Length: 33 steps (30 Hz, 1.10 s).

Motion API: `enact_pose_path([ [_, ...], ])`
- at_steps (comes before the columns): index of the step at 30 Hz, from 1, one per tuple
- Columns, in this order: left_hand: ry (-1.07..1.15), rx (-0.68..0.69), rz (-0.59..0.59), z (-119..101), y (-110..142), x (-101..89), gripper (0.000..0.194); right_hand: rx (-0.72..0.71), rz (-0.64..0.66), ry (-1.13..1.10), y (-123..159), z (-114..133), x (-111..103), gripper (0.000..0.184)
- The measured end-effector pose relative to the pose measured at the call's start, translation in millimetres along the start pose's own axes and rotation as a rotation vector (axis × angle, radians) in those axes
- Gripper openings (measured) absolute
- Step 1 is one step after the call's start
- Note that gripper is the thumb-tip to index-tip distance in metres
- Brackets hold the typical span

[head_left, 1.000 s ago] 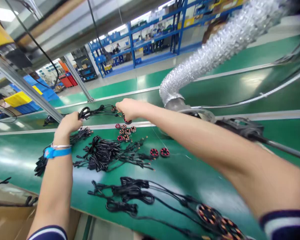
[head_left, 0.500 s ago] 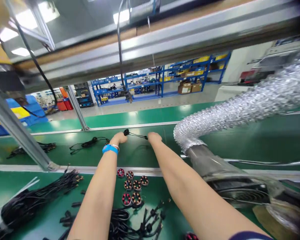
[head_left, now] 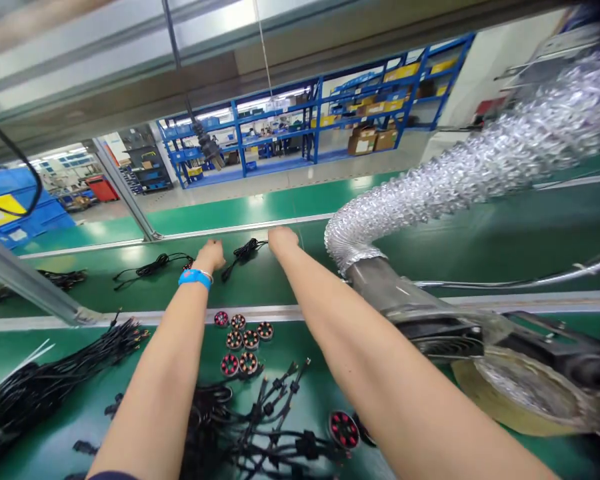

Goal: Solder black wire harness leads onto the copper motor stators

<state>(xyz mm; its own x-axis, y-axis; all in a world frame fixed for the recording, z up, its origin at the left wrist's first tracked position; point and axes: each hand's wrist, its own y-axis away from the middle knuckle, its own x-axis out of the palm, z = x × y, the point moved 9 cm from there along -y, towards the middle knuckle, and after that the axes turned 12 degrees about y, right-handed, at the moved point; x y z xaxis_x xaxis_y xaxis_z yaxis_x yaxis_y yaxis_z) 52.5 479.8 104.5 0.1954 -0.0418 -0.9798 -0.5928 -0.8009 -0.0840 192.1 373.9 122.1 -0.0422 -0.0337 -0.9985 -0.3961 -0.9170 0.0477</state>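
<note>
My right hand [head_left: 283, 240] is closed on the end of a black cable. The coiled bundle of that black cable [head_left: 247, 250] stretches left from the hand, low over the dark green belt [head_left: 305, 280]. My left hand [head_left: 211, 255], with a blue wristband, is left of this bundle and apart from it. Its fingers are loosely bent and seem to hold nothing, though they are partly hidden. Just left of it lies another coiled black cable [head_left: 153, 267]. Between my forearms, several round motor stators [head_left: 250, 340] with copper windings sit on the near green surface.
A silver flexible duct [head_left: 405, 200] comes down at right to a grey hood [head_left: 380, 283]. Black cables with connectors [head_left: 275, 407] and a thick tied cable bundle [head_left: 45, 393] lie in front. A metal post [head_left: 35, 287] stands left; a cable hangs from the overhead beam [head_left: 130, 87].
The view has tilted down. My left hand has let go of the cable bundle and moved left of it. The bundle has sunk lower, while my right hand keeps its grip on the cable end.
</note>
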Motion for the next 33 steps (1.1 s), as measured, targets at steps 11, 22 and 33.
enact_pose_path([
  [11, -0.061, 0.062, 0.042, -42.4, 171.1, -104.8, 0.060, -0.730, -0.229, 0.103, 247.2, 22.0, -65.3, 0.031],
  [22, 0.250, 0.475, 0.368, -126.5, 400.3, 23.8, 0.039, -0.546, 0.012, -0.286, 459.2, -131.7, 70.1, 0.020],
  [33, 0.279, 0.395, 0.491, -118.0, 408.4, 56.5, 0.043, -0.468, 0.116, -0.323, 443.8, -119.6, 103.8, 0.023],
])
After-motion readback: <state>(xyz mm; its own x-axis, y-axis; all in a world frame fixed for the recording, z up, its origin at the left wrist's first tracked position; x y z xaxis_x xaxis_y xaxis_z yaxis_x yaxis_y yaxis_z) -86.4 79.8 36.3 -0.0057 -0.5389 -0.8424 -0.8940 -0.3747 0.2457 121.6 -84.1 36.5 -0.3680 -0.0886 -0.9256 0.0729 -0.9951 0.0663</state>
